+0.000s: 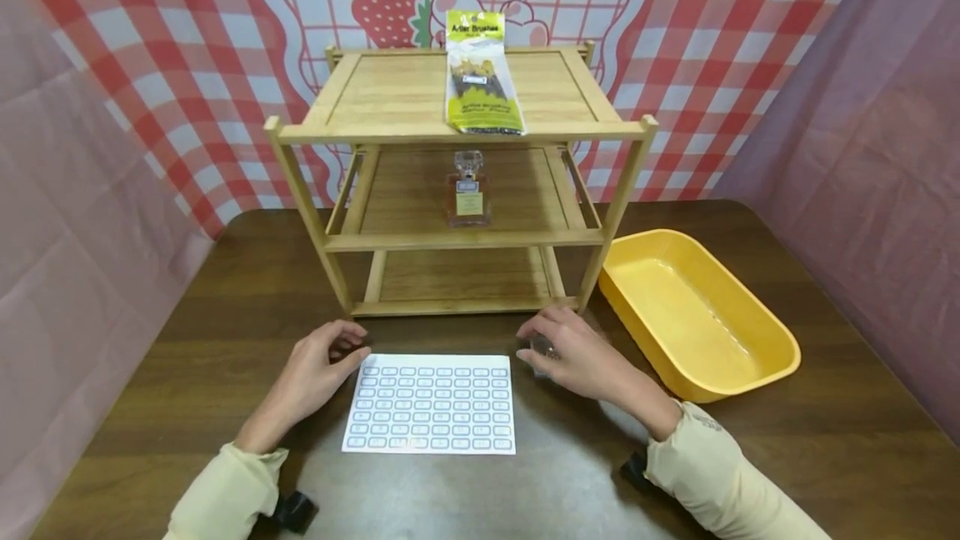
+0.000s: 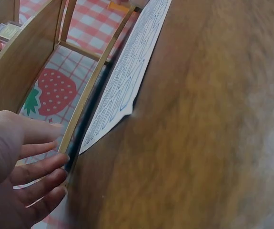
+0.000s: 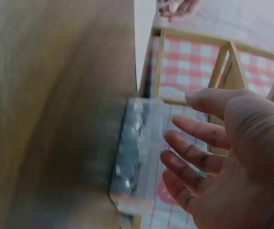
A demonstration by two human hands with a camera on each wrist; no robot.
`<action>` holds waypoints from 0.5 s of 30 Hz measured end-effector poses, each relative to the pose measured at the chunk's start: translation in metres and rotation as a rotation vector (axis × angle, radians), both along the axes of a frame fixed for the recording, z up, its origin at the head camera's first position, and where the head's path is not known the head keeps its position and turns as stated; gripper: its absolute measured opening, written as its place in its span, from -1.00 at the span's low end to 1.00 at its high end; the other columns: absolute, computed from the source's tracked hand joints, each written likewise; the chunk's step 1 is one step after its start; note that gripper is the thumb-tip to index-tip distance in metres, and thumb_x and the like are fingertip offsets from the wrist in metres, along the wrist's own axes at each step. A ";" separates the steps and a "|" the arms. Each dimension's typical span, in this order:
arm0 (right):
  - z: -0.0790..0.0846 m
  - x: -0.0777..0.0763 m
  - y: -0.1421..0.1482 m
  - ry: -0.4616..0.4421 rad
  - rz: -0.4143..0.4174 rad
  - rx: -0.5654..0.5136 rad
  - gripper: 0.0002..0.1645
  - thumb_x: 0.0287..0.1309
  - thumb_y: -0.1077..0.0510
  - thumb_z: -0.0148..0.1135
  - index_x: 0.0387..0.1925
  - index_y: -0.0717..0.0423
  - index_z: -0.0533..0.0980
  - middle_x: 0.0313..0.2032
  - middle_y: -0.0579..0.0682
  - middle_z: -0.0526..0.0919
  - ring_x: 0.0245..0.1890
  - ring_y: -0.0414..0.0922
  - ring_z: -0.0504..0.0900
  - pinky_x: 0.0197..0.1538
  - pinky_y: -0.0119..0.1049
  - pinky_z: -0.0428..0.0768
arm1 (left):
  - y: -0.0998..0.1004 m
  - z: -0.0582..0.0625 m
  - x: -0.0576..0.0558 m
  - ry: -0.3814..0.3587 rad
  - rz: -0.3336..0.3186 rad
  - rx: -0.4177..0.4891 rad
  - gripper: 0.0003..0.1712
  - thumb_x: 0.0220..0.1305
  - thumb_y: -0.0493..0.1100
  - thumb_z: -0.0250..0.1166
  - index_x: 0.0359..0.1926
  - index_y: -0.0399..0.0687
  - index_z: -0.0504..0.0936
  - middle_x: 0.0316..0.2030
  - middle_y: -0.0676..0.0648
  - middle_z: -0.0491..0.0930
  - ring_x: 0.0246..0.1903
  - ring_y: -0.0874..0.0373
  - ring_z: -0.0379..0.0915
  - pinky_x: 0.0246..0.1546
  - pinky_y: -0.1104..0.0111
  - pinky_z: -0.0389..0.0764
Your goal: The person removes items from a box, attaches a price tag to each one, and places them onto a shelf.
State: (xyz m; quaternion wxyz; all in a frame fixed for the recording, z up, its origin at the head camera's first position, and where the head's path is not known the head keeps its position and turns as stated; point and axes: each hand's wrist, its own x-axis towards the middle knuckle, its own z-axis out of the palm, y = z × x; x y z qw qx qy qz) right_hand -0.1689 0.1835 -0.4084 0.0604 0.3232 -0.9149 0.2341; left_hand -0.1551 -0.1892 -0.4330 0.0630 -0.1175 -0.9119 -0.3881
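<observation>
A white sheet of blue-framed labels [image 1: 431,403] lies flat on the table. My left hand [image 1: 315,369] hovers by its far left corner, fingers loosely bent around nothing; the left wrist view shows these fingers [image 2: 41,174] apart from the sheet. To the right of the sheet, a small clear plastic box [image 3: 139,152] rests on the table with several dark, shiny pieces inside, blurred. Over this box is my right hand [image 1: 573,352], which partly hides it from the head camera. Seen from the right wrist, its spread fingers [image 3: 194,148] stand beside the box without gripping it.
Behind the sheet stands a three-tier wooden shelf [image 1: 465,240]. Its top holds a pack of artist brushes [image 1: 483,86], and the middle tier a perfume bottle [image 1: 468,194]; both bear small labels. A yellow bin [image 1: 693,315] sits on the right of the table.
</observation>
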 end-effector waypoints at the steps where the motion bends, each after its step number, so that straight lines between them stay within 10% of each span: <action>1: -0.001 0.000 -0.003 0.002 0.006 0.013 -0.75 0.29 0.12 0.44 -0.09 0.18 0.65 -0.14 0.02 0.62 -0.15 -0.06 0.55 -0.11 -0.10 0.61 | 0.000 0.000 0.000 0.001 -0.008 -0.012 -0.76 0.33 -0.34 0.40 -0.01 -0.31 0.65 -0.18 -0.16 0.65 -0.16 -0.05 0.58 -0.11 0.05 0.62; 15: -0.006 0.002 -0.029 -0.023 0.028 0.219 -0.62 0.23 -0.03 0.50 -0.05 0.13 0.68 -0.11 0.01 0.61 -0.03 0.05 0.51 0.02 0.00 0.51 | -0.001 -0.002 0.002 0.012 -0.057 -0.123 -0.76 0.25 -0.31 0.48 -0.09 -0.26 0.67 -0.25 -0.08 0.58 -0.20 -0.01 0.49 -0.13 0.08 0.52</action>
